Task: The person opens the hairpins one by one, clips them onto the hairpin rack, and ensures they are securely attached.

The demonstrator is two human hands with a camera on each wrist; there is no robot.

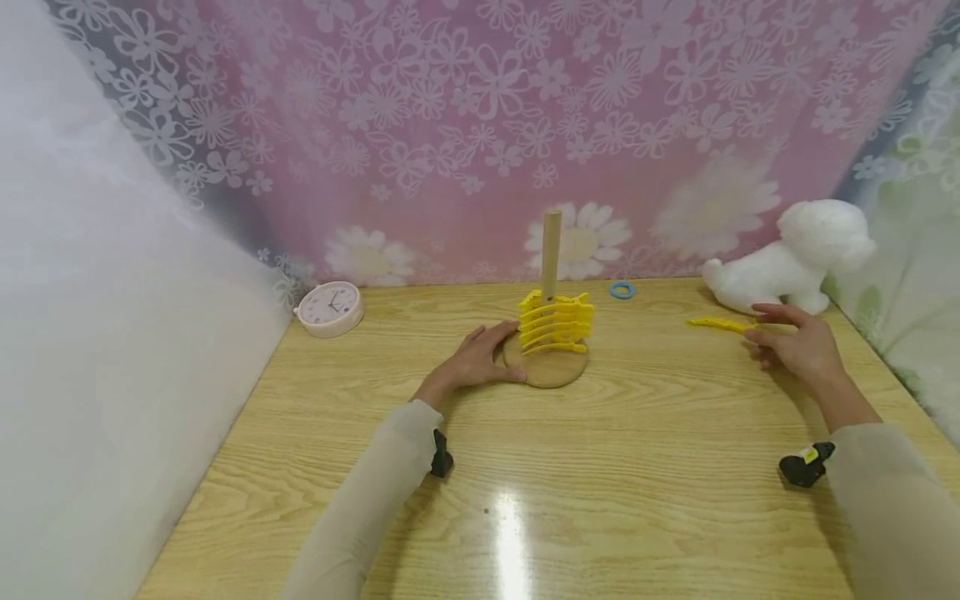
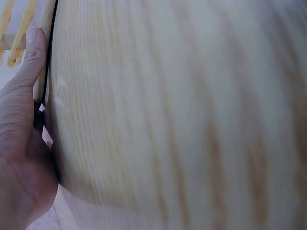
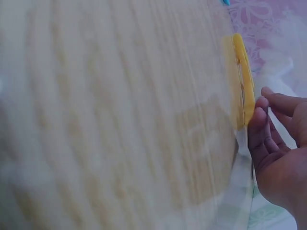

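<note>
A round wooden base with an upright peg (image 1: 551, 254) carries several thin, curved yellow pieces (image 1: 557, 321), stacked about the peg. My left hand (image 1: 477, 360) grips the left rim of the wooden base (image 1: 552, 375), thumb at the front and fingers toward the back. In the left wrist view, the left thumb (image 2: 33, 55) lies along the base's edge. Over at the right, my right hand (image 1: 798, 346) has its fingertips at the near end of one loose yellow piece (image 3: 243, 79). This piece lies low along the table; I cannot tell whether the fingers pinch it.
A pink round clock (image 1: 330, 309) lies at the back left of the wood-grain table (image 1: 600, 467). Toward the back edge is a blue ring (image 1: 622, 290), right of the peg. A white toy dog (image 1: 787, 258) sits just behind the right hand. Flowered curtains hang behind.
</note>
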